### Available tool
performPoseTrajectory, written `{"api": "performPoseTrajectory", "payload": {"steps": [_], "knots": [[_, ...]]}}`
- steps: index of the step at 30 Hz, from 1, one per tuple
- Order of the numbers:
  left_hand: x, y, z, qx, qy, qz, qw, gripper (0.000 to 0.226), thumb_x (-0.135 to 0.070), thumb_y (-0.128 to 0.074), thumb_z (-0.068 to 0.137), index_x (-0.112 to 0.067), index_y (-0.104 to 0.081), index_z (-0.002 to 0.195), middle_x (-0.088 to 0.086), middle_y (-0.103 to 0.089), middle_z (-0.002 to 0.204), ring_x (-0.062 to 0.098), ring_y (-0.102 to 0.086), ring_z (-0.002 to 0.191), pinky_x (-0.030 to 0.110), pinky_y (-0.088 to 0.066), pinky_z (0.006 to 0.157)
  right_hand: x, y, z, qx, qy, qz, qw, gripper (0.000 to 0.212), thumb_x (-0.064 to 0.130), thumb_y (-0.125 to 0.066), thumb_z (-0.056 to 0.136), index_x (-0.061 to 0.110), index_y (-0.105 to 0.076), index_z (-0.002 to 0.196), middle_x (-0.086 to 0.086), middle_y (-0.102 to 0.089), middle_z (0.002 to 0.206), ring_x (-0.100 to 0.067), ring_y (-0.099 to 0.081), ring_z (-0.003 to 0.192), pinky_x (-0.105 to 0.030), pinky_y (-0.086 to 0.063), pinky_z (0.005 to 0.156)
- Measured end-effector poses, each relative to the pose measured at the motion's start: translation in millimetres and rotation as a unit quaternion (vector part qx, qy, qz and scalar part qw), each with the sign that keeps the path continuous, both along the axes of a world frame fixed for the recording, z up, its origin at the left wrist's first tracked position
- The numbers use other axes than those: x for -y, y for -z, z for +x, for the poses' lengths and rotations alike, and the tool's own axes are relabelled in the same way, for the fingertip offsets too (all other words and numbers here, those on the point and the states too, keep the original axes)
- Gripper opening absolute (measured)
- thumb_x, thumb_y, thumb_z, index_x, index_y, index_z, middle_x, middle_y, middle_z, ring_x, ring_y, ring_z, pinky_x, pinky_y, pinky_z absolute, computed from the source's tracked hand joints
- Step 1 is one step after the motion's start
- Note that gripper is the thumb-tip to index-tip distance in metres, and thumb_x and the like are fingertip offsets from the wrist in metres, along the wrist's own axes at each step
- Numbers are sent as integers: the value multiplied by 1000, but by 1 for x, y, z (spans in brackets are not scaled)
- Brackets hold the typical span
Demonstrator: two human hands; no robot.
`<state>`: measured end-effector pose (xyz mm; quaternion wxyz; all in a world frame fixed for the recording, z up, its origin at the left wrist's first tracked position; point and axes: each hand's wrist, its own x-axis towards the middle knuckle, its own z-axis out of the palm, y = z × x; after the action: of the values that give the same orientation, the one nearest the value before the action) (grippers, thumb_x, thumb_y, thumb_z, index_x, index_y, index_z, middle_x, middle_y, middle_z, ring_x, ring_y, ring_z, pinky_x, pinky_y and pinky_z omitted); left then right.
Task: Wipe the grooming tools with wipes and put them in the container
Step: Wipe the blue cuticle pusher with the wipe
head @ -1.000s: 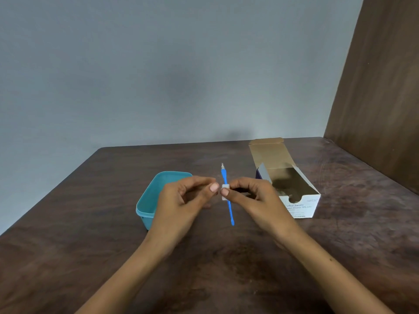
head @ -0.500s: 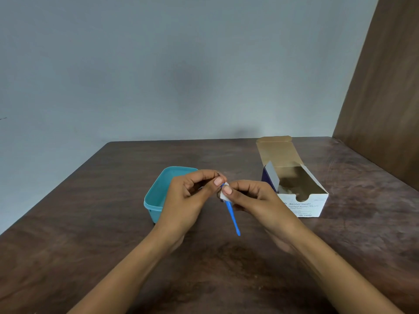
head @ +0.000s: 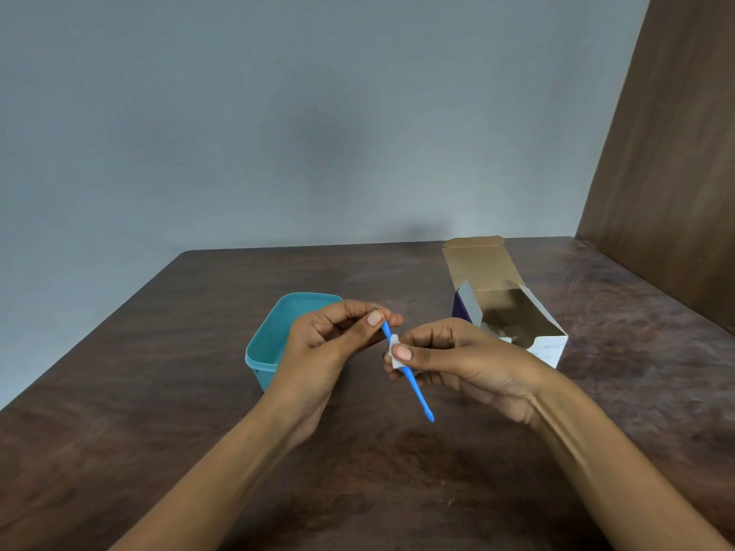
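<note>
A thin blue grooming tool (head: 415,387) slants above the table's middle, its small metal tip up at my left fingers. My left hand (head: 334,344) pinches that upper end between thumb and forefinger. My right hand (head: 457,355) pinches a small white wipe (head: 394,351) wrapped around the tool's shaft just below the left fingers. The tool's lower blue end pokes out free under my right hand. The teal plastic container (head: 264,347) stands open behind my left hand, which hides part of it.
An open cardboard box of alcohol swabs (head: 513,312) lies on the dark wooden table (head: 159,411) to the right, flap raised, white swabs inside. A brown wooden panel (head: 676,173) rises at the far right; a grey wall stands behind.
The tool has slid down through the wipe: its top end, which stuck up above the hands, is now in my left fingers, and more blue shaft shows below the right hand.
</note>
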<state>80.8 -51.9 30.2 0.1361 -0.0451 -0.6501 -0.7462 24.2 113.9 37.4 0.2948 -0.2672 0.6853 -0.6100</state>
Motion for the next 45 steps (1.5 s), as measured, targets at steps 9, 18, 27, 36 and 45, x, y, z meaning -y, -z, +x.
{"api": "performPoseTrajectory", "payload": {"steps": [9,18,27,36,45], "knots": [[10,-4,-4,-23,-57,51,997,16,-17,-65,74,-8,-71,86,9,-75,84,23,-72,90,24,-57,77,1,3,4,-74,31,28,996,6,18,-70,82,15,-75,84,-1,-75,85,-8,-67,86,-18,-52,80],[8,-3,-3,0,-30,23,999,22,-20,-65,74,-7,-71,91,11,-75,89,22,-71,94,26,-57,83,15,11,8,-54,81,-34,995,16,28,-65,83,18,-77,89,-2,-75,93,-16,-67,97,-28,-52,89],[7,0,-4,-5,-6,20,1000,19,-19,-64,72,-12,-74,86,11,-75,94,21,-69,98,26,-55,87,15,5,6,122,21,-103,987,15,22,-62,83,12,-73,84,-3,-72,86,-13,-67,86,-22,-53,72],[7,-3,-4,-4,1,73,997,19,-14,-61,72,-6,-71,85,7,-75,86,16,-71,92,17,-55,73,2,0,1,62,-22,-20,998,17,28,-66,77,15,-74,84,-2,-72,88,-14,-66,91,-26,-51,82],[2,6,-4,32,22,12,999,26,-19,-60,80,-8,-72,100,9,-73,104,18,-66,105,26,-53,90,11,7,3,-88,127,-25,988,17,28,-67,83,16,-76,91,-3,-75,93,-21,-66,99,-31,-51,91]]}}
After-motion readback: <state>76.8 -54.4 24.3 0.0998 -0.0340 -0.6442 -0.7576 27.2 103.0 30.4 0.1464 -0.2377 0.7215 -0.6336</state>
